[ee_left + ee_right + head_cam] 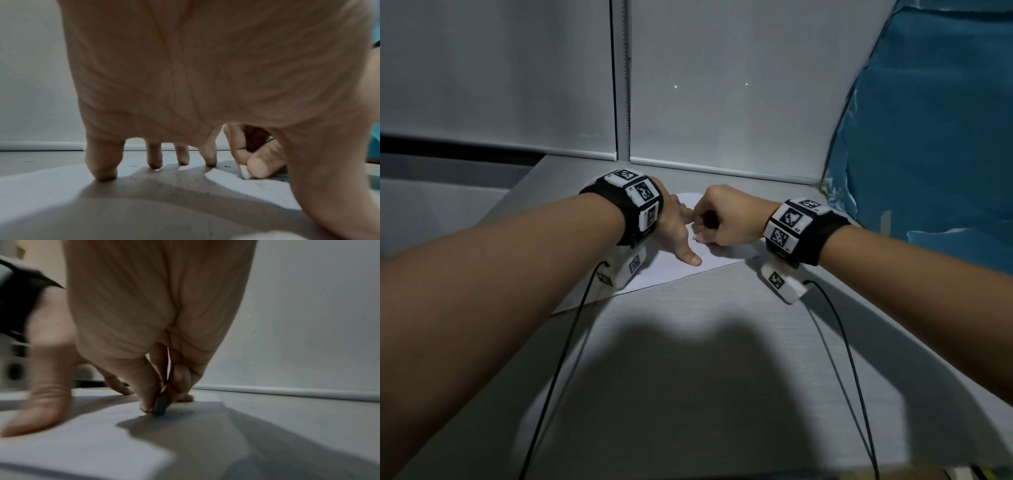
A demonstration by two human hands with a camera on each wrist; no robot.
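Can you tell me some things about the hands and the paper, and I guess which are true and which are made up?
1. The left hand presses its spread fingertips down on the paper. True.
2. The right hand lies flat and holds nothing. False: its fingers are curled and pinch a small block whose end touches the paper.
3. The paper lies flat on a grey table. True.
4. Both wrists are bare. False: each wrist wears a black band with black-and-white square markers, and a thin black cable hangs from each.
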